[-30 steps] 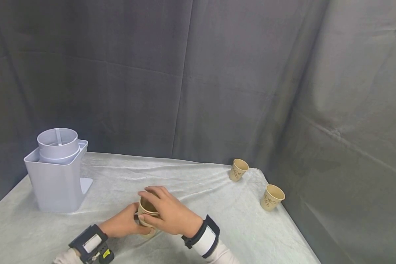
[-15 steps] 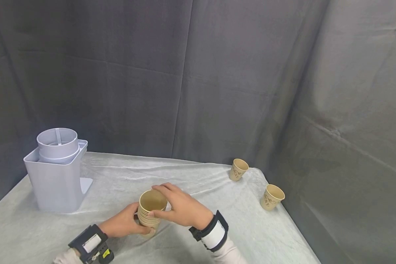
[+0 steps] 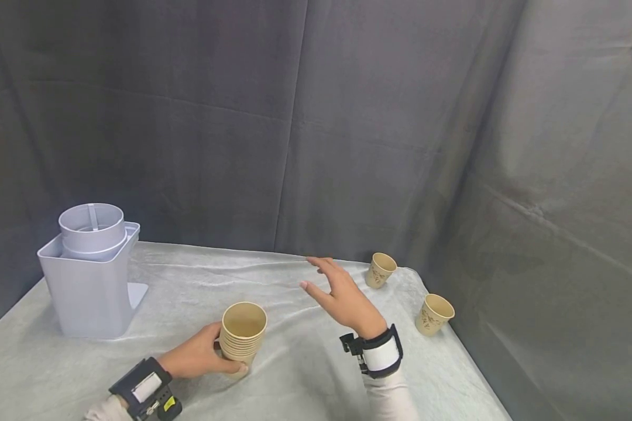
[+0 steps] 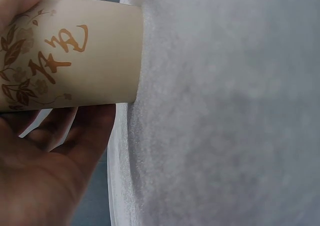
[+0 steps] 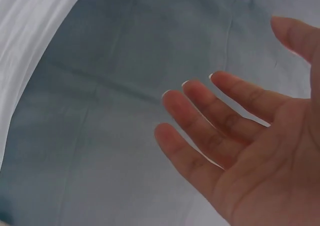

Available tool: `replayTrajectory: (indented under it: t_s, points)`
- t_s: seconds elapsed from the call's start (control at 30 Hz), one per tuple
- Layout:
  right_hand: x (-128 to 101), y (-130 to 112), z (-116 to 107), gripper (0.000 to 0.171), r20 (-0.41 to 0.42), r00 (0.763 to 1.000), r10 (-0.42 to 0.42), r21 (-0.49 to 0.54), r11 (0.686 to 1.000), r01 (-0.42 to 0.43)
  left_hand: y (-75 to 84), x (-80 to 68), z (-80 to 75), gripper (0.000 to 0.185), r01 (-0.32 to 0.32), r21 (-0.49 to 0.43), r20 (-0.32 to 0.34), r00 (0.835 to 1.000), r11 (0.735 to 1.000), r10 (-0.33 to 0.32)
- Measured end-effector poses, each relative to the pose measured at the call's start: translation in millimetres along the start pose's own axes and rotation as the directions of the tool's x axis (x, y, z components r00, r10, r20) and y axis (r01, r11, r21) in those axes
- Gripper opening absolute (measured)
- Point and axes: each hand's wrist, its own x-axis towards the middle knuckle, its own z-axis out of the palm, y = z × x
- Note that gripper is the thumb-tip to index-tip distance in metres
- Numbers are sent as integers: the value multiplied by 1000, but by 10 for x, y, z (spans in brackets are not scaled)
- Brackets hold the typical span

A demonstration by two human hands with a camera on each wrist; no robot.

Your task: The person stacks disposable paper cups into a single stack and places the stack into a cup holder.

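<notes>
A stack of nested beige paper cups (image 3: pixel 242 336) stands upright near the front middle of the table. My left hand (image 3: pixel 199 352) grips it from the left side, thumb and fingers around the lower part. In the left wrist view the lowest cup (image 4: pixel 95 55) shows brown leaf print and orange lettering, its base against the white cloth. My right hand (image 3: pixel 347 296) is raised over the table to the right of the stack, fingers spread and holding nothing. The right wrist view shows the bare palm and parted fingers (image 5: pixel 200 136).
One paper cup (image 3: pixel 381 271) stands at the back right, and another paper cup (image 3: pixel 434 315) stands near the right edge. At the left is a pale grey plastic container (image 3: pixel 86 298) with a cylinder (image 3: pixel 92 231) in its top. Grey curtains (image 3: pixel 232 128) enclose the white-covered table (image 3: pixel 189 278).
My right hand has let go of the cup stack's rim and moved away right and up. The stack now stands in full view, still gripped by my left hand, which has not moved.
</notes>
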Motion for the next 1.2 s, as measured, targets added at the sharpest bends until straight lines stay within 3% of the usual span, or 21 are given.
replayTrajectory:
  t_s: [0.23,0.4,0.57,0.83,1.2]
  points:
    - [-4,334,-171,48,-119,992,47,-18,999,-50,10,1,0,68,8,24,-10,1000,1000,-8]
    - [-38,640,-241,36,-233,972,43,-58,997,-58,13,3,9,67,5,26,-12,1000,1000,-5]
    - [-112,938,-304,29,-296,952,76,-68,993,-100,20,-1,15,66,10,24,-8,1000,1000,-10]
    - [-281,1256,-457,35,-302,920,250,-13,964,-266,14,9,21,65,0,37,-13,1000,999,1]
    - [-549,1577,-605,51,-301,840,451,16,883,-468,26,-1,1,67,9,50,-10,1000,999,-9]
